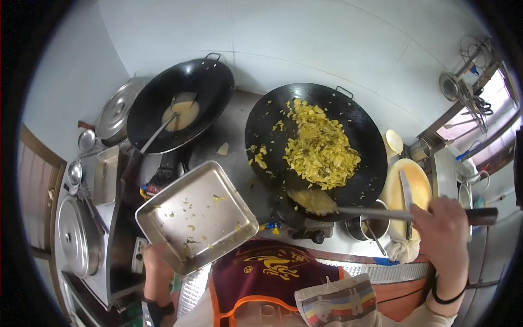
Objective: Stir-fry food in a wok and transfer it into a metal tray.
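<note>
My left hand (156, 258) grips the near left corner of a rectangular steel pan (196, 212), held tilted in front of me with only scraps of chopped greens on its bottom. In my right hand (443, 222) is the long handle of a wok spatula (378, 212). Its broad blade, coated with bits of food, rests by the near rim of a large black wok (265, 118). A heap of chopped yellow-green pickled vegetables (320, 147) lies in the middle of that wok, with loose pieces up its left side.
A second wok (216, 81) at the back left holds pale liquid and a spatula. On the right, a knife (405, 192) lies on a round cutting board (394, 180) beside a pot (378, 220) with a ladle. Lidded steel pots (73, 237) stand at the left.
</note>
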Motion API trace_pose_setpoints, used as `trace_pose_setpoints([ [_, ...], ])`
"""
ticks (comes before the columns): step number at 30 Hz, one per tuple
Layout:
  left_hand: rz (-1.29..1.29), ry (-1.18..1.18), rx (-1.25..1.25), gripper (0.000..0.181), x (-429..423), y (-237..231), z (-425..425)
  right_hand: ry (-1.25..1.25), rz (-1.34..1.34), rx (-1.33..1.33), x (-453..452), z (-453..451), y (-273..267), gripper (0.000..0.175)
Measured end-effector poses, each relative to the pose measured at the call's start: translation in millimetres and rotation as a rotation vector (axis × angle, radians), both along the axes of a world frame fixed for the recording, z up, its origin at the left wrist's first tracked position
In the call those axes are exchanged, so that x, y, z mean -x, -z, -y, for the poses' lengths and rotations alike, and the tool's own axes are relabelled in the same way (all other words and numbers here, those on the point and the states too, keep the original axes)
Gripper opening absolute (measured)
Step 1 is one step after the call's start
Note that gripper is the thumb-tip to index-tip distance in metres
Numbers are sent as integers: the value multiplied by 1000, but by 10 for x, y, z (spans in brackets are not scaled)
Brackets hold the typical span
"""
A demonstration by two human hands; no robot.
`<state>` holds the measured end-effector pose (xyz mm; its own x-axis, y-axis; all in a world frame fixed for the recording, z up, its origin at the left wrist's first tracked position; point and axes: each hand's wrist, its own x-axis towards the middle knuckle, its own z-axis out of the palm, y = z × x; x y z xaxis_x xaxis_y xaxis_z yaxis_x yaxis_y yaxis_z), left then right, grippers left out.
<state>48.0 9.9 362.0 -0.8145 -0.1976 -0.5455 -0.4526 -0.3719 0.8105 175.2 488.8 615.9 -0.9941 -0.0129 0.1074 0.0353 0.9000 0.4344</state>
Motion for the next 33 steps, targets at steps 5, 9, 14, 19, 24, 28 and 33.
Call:
trace_pose_setpoints([
  [5, 142, -4, -81, 35, -121, 557, 118, -112, 114, -189, 671, 138, 302, 28],
  [9, 194, -103, -48, 29, -210, 938, 9, -22, 14, 54, 724, 291, -161, 33],
  [14, 244, -73, -18, 26, -130, 1109, -210, -106, 114, 30, 751, 564, -434, 29],
  [19, 201, 0, -26, 22, 41, 890, -639, 35, 179, -155, 1202, 305, 502, 31],
  [24, 202, 41, -124, 27, 163, 1346, -699, 207, 134, 50, 1216, 36, 162, 31],
  [28, -47, 515, 111, 34, 204, 1592, -674, 107, 138, 76, 1076, 372, -255, 33],
  [33, 212, 171, -370, 34, 336, 1496, -828, -26, 143, 75, 1185, 755, -226, 29],
])
